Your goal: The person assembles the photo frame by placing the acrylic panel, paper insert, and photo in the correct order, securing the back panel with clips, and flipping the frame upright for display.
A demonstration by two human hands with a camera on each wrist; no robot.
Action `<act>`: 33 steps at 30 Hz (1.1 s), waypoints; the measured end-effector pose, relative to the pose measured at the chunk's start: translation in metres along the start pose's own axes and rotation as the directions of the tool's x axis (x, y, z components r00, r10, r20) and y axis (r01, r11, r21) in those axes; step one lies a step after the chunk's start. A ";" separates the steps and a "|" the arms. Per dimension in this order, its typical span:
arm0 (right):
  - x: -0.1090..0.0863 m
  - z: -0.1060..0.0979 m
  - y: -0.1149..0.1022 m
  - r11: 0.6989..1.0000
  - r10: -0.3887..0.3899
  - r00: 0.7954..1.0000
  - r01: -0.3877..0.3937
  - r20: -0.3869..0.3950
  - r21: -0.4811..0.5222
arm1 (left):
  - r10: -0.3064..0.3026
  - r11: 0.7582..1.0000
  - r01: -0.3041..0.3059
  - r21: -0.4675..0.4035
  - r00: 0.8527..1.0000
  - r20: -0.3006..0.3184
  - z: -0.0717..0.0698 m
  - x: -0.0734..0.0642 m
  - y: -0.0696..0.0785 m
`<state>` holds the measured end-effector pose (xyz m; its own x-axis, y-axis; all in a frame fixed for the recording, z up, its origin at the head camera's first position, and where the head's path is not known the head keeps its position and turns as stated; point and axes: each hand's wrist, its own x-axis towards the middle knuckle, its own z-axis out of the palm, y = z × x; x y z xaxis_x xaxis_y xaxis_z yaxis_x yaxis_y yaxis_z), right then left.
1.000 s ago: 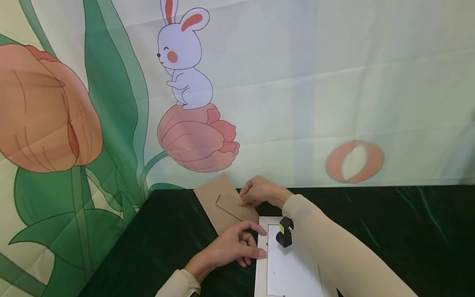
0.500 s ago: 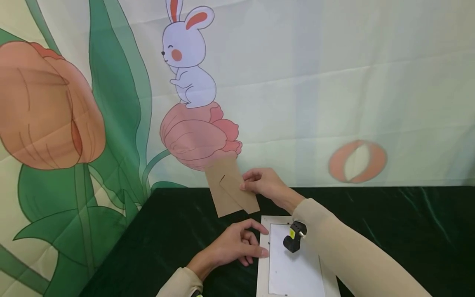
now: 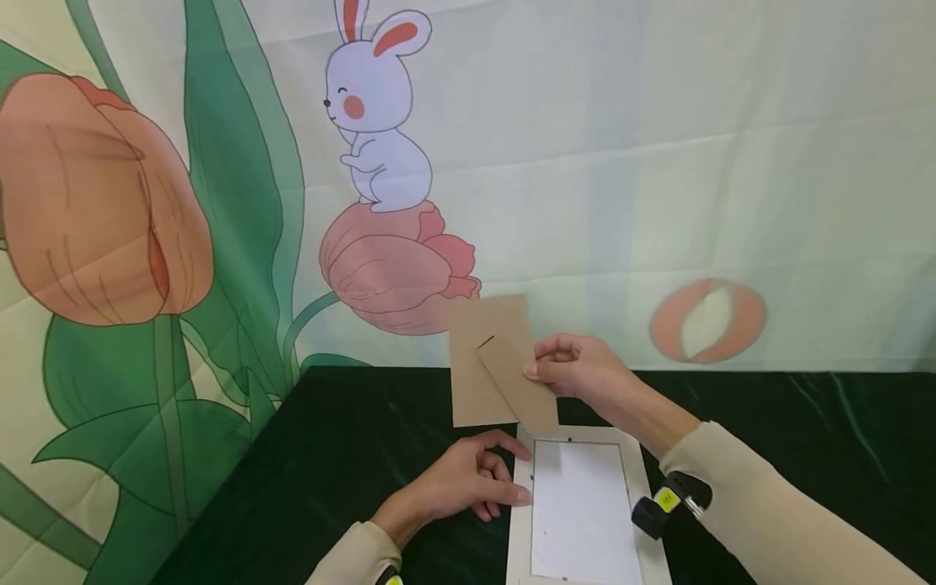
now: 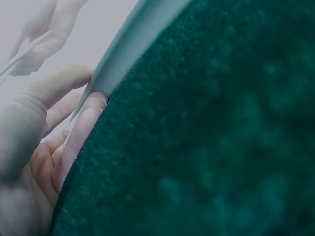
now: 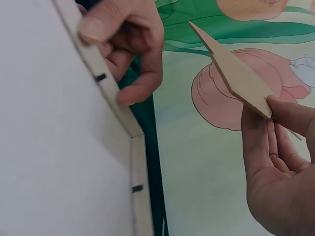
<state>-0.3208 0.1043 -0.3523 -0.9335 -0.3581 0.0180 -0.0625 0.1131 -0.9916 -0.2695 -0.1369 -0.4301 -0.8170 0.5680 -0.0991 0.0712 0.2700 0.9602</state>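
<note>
A white picture frame (image 3: 517, 540) lies back side up on the dark green cloth, small dark tabs along its inner edge and a white sheet (image 3: 581, 512) within. My left hand (image 3: 464, 479) holds the frame's left edge, thumb and forefinger on the border; in the left wrist view the fingers (image 4: 91, 110) touch its outer side. Above the frame's far end, my right hand (image 3: 581, 366) pinches the brown backing board (image 3: 471, 386) by its right side, thumb on the stand flap (image 3: 512, 370). The right wrist view shows the board (image 5: 246, 81) nearly edge-on, apart from the frame.
Dark green velvet cloth (image 3: 344, 455) covers the table. Behind it hangs a pale backdrop (image 3: 585, 203) printed with tulips and a rabbit. A small black wrist camera (image 3: 665, 504) sits on the right sleeve, over the frame's right side.
My right hand has lifted the backing board and moved it rightward, turning it more upright above the frame's far end. My left hand stays at the frame's left edge.
</note>
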 end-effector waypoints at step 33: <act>-0.117 -0.044 0.055 0.986 0.140 0.986 -0.147 0.085 0.073 | 0.012 1.000 -0.012 0.026 1.000 -0.003 -0.001 -0.002 -0.003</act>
<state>-0.2304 0.1931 -0.4036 -0.8996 -0.4163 -0.1322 0.1010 0.0964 -0.9902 -0.2685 -0.1398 -0.4321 -0.8176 0.5692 -0.0866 0.0961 0.2833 0.9542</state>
